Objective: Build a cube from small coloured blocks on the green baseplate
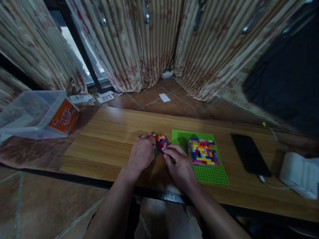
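Note:
A loose heap of small colourful toy building bricks (161, 140) lies on the wooden table, left of a green baseplate (206, 176). My left hand (143, 151) rests over the left side of the heap, its fingers bent down and their tips hidden among the bricks. At the heap's near right edge, my right hand (181, 164) is closed in a pinch, with a small pale brick showing at its thumb and forefinger. On the baseplate stands a rectangular block built of multicoloured bricks (203, 152), just right of my right hand.
A clear plastic bin (37, 121) with an orange label stands at the left end of the table (99, 139). To the right lie a black phone (250, 154) on a cable and a white device (300, 174). Striped curtains (139, 43) hang beyond the table.

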The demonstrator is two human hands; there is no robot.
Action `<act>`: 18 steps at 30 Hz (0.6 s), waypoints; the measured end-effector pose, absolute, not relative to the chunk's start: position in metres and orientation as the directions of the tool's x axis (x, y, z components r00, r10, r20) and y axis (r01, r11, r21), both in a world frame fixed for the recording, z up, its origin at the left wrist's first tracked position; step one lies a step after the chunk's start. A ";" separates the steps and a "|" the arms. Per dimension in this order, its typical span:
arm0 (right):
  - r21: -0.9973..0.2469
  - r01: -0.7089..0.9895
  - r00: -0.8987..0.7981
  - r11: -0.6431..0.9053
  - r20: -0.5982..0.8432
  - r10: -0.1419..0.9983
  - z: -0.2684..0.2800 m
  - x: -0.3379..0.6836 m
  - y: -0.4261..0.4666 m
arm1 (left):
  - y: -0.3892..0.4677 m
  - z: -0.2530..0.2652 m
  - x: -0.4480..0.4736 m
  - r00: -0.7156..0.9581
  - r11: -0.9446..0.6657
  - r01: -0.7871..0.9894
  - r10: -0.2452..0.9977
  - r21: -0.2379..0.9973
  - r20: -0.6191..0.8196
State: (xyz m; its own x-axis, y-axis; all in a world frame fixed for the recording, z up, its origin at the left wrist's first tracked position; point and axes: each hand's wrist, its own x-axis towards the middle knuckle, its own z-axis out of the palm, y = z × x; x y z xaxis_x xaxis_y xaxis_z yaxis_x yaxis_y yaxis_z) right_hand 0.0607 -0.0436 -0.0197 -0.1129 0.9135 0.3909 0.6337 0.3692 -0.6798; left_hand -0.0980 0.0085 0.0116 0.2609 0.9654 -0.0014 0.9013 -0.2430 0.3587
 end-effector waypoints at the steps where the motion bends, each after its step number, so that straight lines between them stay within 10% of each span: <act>1: -0.684 0.629 -0.110 0.370 0.393 0.913 -0.019 0.061 -0.044 | 0.008 0.012 -0.098 0.254 -0.239 0.900 0.967 0.366 0.007; 11: -0.740 0.531 0.041 0.414 0.510 0.859 0.008 0.071 -0.049 | 0.000 0.024 -0.089 0.425 -0.295 0.368 0.897 0.882 0.123; 18: -0.766 0.502 0.029 0.401 0.479 0.878 0.016 0.092 -0.056 | -0.004 0.024 -0.068 0.454 -0.136 0.039 0.885 0.990 0.104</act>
State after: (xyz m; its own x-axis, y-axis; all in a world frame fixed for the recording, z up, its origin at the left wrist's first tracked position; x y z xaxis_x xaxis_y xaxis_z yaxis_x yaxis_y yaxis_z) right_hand 0.0918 -0.0561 0.0165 0.0287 0.8775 0.4786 0.5021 0.4014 -0.7660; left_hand -0.0682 -0.0037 0.0237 0.4539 0.8850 0.1038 0.0392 -0.1362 0.9899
